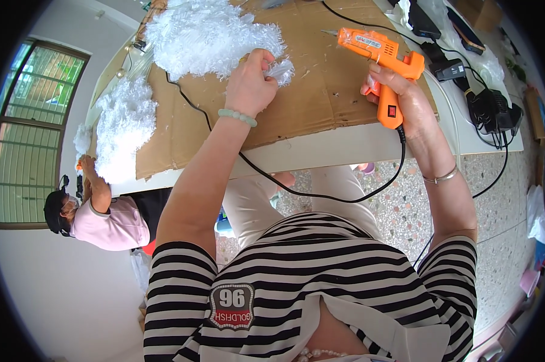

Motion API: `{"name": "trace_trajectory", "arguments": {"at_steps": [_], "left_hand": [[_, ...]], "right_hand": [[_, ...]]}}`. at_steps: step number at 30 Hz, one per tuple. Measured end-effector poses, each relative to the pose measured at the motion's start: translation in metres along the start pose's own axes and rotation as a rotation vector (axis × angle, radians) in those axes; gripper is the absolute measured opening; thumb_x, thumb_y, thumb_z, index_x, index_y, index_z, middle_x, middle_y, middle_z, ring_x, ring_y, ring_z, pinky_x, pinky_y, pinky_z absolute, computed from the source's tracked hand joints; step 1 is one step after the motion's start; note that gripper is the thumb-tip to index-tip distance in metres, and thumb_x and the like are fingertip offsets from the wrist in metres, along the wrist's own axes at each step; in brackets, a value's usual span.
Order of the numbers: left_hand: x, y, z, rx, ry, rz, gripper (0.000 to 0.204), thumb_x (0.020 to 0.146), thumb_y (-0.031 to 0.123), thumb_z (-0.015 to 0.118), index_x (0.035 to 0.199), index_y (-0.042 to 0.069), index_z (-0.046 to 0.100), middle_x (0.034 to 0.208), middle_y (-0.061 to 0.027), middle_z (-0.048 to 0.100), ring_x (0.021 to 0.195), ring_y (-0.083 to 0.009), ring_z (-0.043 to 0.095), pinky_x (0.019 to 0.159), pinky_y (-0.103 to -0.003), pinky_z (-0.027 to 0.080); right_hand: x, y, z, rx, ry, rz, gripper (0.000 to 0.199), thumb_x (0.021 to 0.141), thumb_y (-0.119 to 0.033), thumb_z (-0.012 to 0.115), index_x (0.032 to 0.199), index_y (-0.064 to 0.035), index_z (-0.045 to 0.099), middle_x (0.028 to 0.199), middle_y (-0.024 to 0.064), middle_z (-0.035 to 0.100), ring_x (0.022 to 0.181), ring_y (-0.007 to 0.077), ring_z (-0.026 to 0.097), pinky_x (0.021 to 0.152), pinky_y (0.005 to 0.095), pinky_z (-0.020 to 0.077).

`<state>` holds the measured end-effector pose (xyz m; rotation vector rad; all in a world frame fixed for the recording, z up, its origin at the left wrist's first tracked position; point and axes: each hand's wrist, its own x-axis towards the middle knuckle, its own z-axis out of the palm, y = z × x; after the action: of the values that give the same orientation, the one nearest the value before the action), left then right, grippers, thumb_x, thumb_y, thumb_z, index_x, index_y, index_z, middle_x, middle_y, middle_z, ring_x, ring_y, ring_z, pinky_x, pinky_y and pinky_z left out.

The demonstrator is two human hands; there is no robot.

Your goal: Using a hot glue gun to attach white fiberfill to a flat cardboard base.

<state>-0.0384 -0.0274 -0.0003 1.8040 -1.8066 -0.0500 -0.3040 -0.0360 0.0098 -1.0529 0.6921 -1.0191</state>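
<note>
Nearest the camera was a black-and-white striped short-sleeved shirt (320,259) with a pale collar, and inside its open neck lay a white beaded necklace (322,353). Beyond it, the left hand (250,84), wearing a pale green bead bracelet (237,117) at the wrist, had its fingers curled inward at a large heap of fluffy white fringed material (209,39); whether they pinched a strand I cannot tell. The heap spread ahead and to the left of that hand, over a flat brown cardboard sheet (317,102) on a white table (296,155). A second fluffy white heap (125,123) lay farther left of the same hand.

The right hand (408,99) was wrapped around the grip of an orange plastic glue gun (375,49), whose metal tip pointed toward the left hand's side, above the cardboard. A black cable (320,198) ran from the grip, looping below and passing under the left forearm.

To the right of the right hand sat black power adapters (496,111) and a crumpled clear plastic bag (490,71), its contents unclear. Farther right and lower were a white plastic bag (538,214) and a pink plastic tub (529,282); what either contained could not be made out. Far left of the left hand, a co-worker in a pink shirt (112,226) reached to the table.
</note>
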Motion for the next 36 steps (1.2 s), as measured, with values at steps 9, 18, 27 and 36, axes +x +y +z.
{"name": "trace_trajectory", "arguments": {"at_steps": [9, 18, 27, 36], "left_hand": [[0.004, 0.022, 0.012, 0.241, 0.178, 0.249, 0.015, 0.068, 0.020, 0.069, 0.073, 0.007, 0.062, 0.075, -0.0086, 0.060, 0.073, -0.0267, 0.058, 0.067, -0.037, 0.048], [0.011, -0.002, 0.018, 0.069, 0.108, 0.144, 0.013, 0.070, 0.015, 0.067, 0.081, 0.008, 0.062, 0.070, -0.0077, 0.061, 0.067, -0.0255, 0.060, 0.061, -0.035, 0.049], [0.015, 0.021, -0.001, 0.209, -0.037, 0.175, 0.019, 0.078, 0.023, 0.059, 0.094, 0.016, 0.063, 0.074, -0.0068, 0.064, 0.070, -0.0237, 0.062, 0.061, -0.035, 0.049], [0.017, 0.018, 0.010, 0.262, -0.118, 0.145, 0.016, 0.079, 0.027, 0.060, 0.089, 0.017, 0.068, 0.076, -0.0042, 0.063, 0.070, -0.0212, 0.062, 0.062, -0.033, 0.049]], "right_hand": [[-0.001, -0.002, -0.001, 0.067, 0.078, 0.010, 0.016, 0.084, -0.020, 0.059, 0.092, -0.0060, 0.055, 0.074, 0.0028, 0.058, 0.069, 0.0116, 0.058, 0.061, 0.0240, 0.0462], [0.001, 0.001, -0.006, 0.047, 0.030, 0.005, 0.017, 0.084, -0.019, 0.060, 0.094, -0.0054, 0.055, 0.075, 0.0020, 0.057, 0.071, 0.0121, 0.059, 0.061, 0.0243, 0.0460], [-0.001, 0.000, -0.003, 0.049, 0.038, 0.000, 0.017, 0.084, -0.020, 0.060, 0.093, -0.0057, 0.056, 0.074, 0.0013, 0.057, 0.072, 0.0117, 0.059, 0.063, 0.0238, 0.0446], [-0.001, 0.001, -0.005, 0.038, 0.015, 0.012, 0.014, 0.083, -0.018, 0.061, 0.089, -0.0058, 0.057, 0.073, 0.0008, 0.056, 0.070, 0.0119, 0.058, 0.062, 0.0239, 0.0438]]}}
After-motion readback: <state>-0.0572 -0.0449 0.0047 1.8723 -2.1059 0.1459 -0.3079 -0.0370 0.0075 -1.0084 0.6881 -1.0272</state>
